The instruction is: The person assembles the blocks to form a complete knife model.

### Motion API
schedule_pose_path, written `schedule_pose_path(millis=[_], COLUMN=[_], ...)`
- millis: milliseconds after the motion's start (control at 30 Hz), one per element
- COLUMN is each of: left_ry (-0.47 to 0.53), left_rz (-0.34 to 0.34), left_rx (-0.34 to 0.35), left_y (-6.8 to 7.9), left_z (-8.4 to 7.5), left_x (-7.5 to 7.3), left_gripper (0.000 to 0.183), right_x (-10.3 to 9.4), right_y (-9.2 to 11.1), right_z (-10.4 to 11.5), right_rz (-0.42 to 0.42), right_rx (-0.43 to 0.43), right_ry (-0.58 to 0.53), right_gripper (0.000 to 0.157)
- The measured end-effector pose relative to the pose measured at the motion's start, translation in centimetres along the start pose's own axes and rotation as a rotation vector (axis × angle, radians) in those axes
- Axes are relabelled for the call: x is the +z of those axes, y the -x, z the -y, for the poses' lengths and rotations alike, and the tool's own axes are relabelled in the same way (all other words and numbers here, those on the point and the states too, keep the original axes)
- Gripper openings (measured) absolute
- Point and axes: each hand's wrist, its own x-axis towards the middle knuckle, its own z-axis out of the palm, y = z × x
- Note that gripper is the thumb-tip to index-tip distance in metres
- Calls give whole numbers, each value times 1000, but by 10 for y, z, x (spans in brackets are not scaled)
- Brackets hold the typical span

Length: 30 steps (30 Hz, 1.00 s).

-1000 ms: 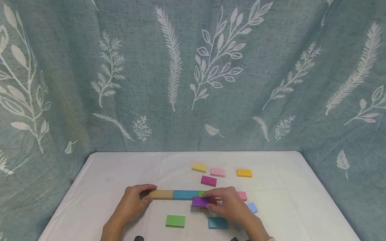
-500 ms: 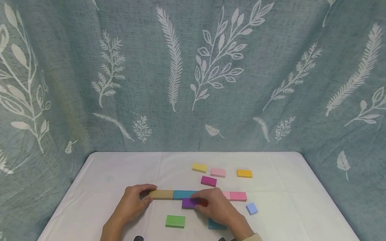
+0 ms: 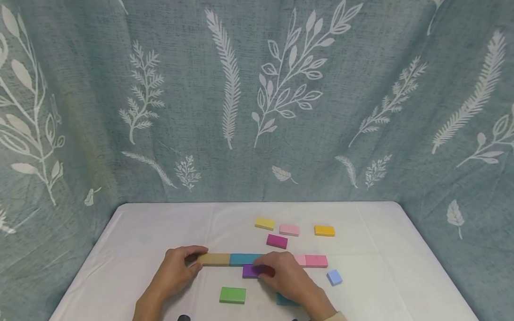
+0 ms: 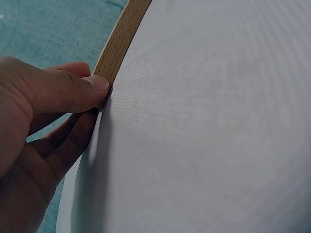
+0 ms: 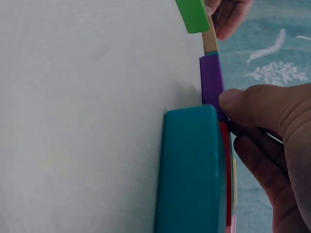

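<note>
The head camera looks forward and down from farthest back: the curtain (image 3: 256, 179) fills the upper part of its frame, the tabletop (image 3: 388, 297) the lower, with the left hand (image 3: 174, 273) and right hand (image 3: 289, 277) at lower centre. Both wrist cameras sit close and view the scene turned sideways. The left one has its hand at the frame's left, curtain at upper left; the right one has its hand and the curtain at right, a teal block (image 5: 189, 170) looming at lower centre. All three share the wooden block (image 4: 121, 41); head and right wrist share the purple block (image 5: 211, 80).
</note>
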Motion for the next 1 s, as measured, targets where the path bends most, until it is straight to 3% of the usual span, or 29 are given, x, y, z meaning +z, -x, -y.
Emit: schedule_pose_path(millis=[467,867,1000], left_ry=[-1,-4,-3], left_rz=[-1,-8,-11], left_rx=[0,10,12], left_y=[0,3,4], left_z=[1,1,2], left_x=[0,2,4], left_gripper=[40,39,38], right_x=[-3,-19,-24], right_y=[8,57,75], right_z=[-2,-25,-33], right_rz=[-51,-114,-131], right_rx=[21,194,211], right_ry=[-57,-187,-222], right_gripper=[35,32,34])
